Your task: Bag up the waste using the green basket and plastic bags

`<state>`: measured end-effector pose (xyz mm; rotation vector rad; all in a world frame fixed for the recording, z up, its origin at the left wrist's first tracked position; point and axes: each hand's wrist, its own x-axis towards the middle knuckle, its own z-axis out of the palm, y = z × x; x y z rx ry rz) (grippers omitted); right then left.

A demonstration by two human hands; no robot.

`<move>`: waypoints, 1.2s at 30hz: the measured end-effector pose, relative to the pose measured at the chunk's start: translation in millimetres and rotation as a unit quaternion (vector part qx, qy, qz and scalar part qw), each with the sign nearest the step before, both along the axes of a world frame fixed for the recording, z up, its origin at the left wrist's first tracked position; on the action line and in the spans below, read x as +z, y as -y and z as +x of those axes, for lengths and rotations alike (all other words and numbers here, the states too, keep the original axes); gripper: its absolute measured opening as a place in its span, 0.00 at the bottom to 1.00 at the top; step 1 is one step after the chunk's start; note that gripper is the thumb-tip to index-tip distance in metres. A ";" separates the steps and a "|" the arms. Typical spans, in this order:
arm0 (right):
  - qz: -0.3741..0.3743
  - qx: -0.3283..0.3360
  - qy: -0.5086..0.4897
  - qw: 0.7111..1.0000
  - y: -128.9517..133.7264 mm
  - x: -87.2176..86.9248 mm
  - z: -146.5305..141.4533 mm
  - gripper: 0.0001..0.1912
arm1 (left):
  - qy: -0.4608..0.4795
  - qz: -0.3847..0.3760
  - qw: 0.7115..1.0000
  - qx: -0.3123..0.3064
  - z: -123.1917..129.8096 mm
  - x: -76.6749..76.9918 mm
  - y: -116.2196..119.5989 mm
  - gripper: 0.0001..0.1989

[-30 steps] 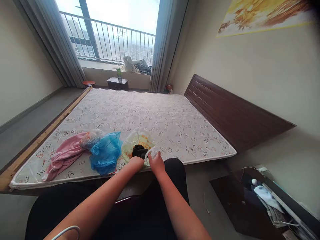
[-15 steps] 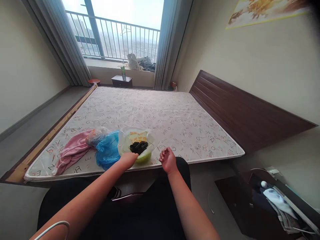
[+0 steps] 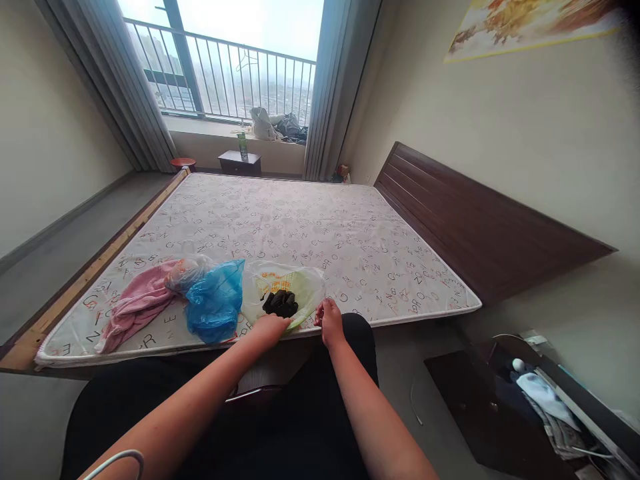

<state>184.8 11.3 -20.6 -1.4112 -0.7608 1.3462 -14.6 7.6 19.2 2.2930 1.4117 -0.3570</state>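
Note:
A translucent white plastic bag (image 3: 310, 283) with orange print is spread over a light-green bowl (image 3: 301, 321) near the mattress's front edge. Inside the bag lies a crumpled black-brown item (image 3: 281, 303), its kind unclear. My left hand (image 3: 270, 329) is closed on the bag's near rim, just below the dark item. At the right side of the bag, my right hand (image 3: 331, 321) has its fingers curled together against the bag's edge. A blue plastic bag (image 3: 215, 303) lies left of my left hand.
A pink cloth (image 3: 140, 303) and a clear plastic bag (image 3: 187, 272) lie on the patterned mattress (image 3: 300, 220). Right of it stands the dark wooden headboard (image 3: 475, 207). A dark low cabinet (image 3: 455, 400) holding cloths is at lower right. A nightstand (image 3: 240, 163) stands beyond the bed.
My left hand has shifted right along the rim. My right hand has moved to the bag's edge and its fingers have closed. The bag is spread wider to the right.

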 end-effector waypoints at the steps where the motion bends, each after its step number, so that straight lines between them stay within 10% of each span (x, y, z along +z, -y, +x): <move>1: -0.013 -0.008 0.005 1.000 -0.1 -2.7 1.6 0.19 | -0.003 0.003 1.000 -0.005 -0.7 0.0 0.2 0.22; 13: -0.066 0.101 0.073 0.990 -7.0 -11.0 -15.9 0.24 | 0.009 0.007 1.000 -0.008 -20.3 -7.4 8.7 0.18; 24: 0.100 0.117 0.281 0.947 40.3 10.7 -31.7 0.22 | -0.022 -0.001 1.000 -0.005 -12.9 -6.3 7.8 0.23; 36: 0.079 0.148 0.328 0.930 26.1 5.8 -19.2 0.20 | 0.020 0.110 0.993 0.034 -35.9 -4.8 18.0 0.15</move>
